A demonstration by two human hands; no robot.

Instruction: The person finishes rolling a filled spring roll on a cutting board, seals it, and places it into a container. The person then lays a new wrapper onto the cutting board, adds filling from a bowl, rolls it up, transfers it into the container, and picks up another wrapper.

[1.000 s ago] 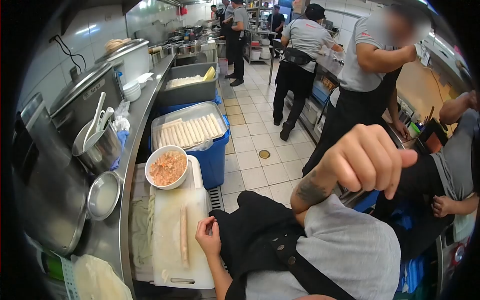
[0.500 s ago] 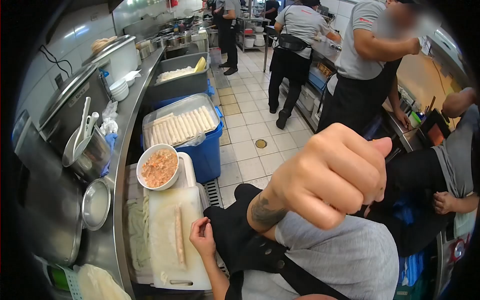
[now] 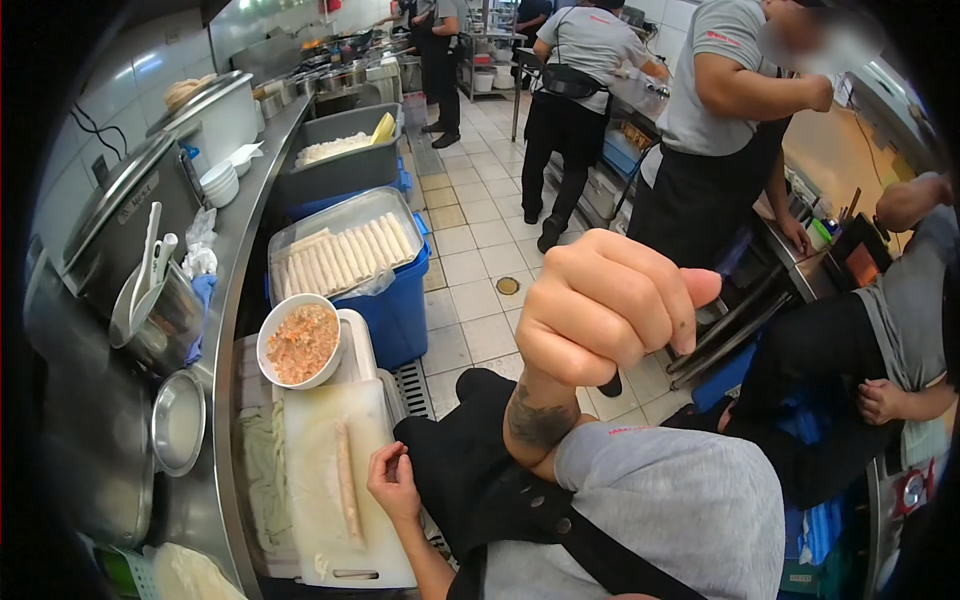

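Note:
My right hand (image 3: pixel 605 310) is raised close to the camera, well above the floor. Its fingers are curled into a fist with the thumb sticking out, and nothing shows in it. My left hand (image 3: pixel 393 485) rests by the right edge of a white cutting board (image 3: pixel 308 440). Its fingers are loosely bent, and I see nothing in them. On the board, a little left of that hand, lies one long uncooked spring roll (image 3: pixel 348 485). A white bowl of orange-pink minced filling (image 3: pixel 303 345) stands behind the board.
A lidded tray of rolls (image 3: pixel 345 255) sits on a blue bin (image 3: pixel 385 320). Left of the board are a green cloth (image 3: pixel 263 480) and a steel counter (image 3: pixel 235 250) with a metal bowl (image 3: pixel 180 422). Co-workers (image 3: pixel 575 90) stand across the aisle; another person (image 3: pixel 860 370) is at the right.
My right fist has moved left and appears smaller. The whole view has shifted slightly left. My left hand, the roll and the bowl keep their places relative to the board.

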